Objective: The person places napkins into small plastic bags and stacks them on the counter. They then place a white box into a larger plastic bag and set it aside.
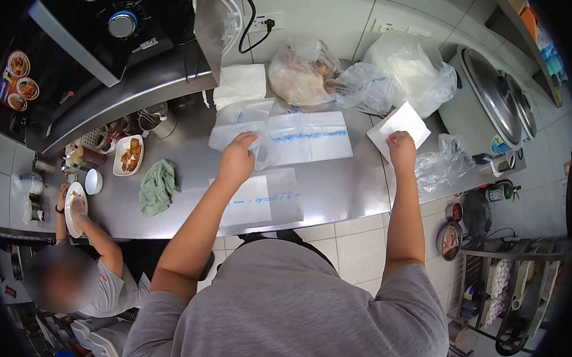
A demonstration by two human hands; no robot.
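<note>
My left hand [238, 156] is closed in a pinch on a thin translucent plastic bag [261, 152] at the left end of a stack. Beside it lie flat plastic bags [311, 138] with blue print, spread over the steel counter. My right hand [401, 149] has its fingers closed on the near part of some white paper squares [408, 123], to the right of the stack. Between my arms, more printed plastic bags [259, 196] lie flat near the counter's front edge.
Filled clear bags [304, 73] and a white stack of sheets [240, 85] sit along the wall. A crumpled bag [445, 164] lies at right. Leftward are a green cloth [159, 188], a food dish [129, 156] and a co-worker's hand holding a white plate [74, 209].
</note>
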